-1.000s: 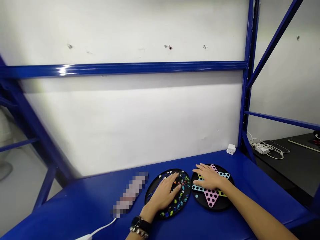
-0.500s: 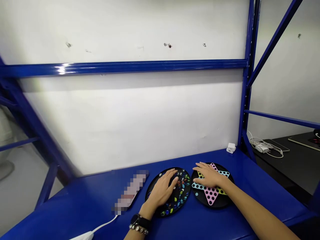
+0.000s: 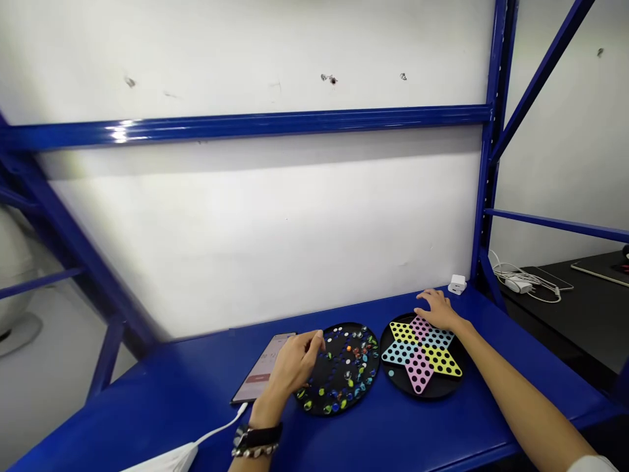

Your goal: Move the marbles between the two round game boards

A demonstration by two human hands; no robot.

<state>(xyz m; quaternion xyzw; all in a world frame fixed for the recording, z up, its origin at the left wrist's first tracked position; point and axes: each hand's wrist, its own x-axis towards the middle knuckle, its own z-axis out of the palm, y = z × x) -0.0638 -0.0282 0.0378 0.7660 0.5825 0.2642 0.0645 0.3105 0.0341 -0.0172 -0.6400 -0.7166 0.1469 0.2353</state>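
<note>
Loosely spread right hand (image 3: 439, 311), star board's (image 3: 420, 351) far edge

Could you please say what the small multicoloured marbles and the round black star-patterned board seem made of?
Small multicoloured marbles: probably glass, glossy, with bright highlights and streaky colour.
Round black star-patterned board: likely plastic, smooth and mostly matte; its dark surface shows little shine.

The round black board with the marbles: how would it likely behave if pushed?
The marbles look like small glassy balls, so a jolt would probably set some rolling. The round black board holds a flat shape, which suggests it is fairly stiff. Lying low on the blue tabletop, it would likely slide rather than tip.
</note>
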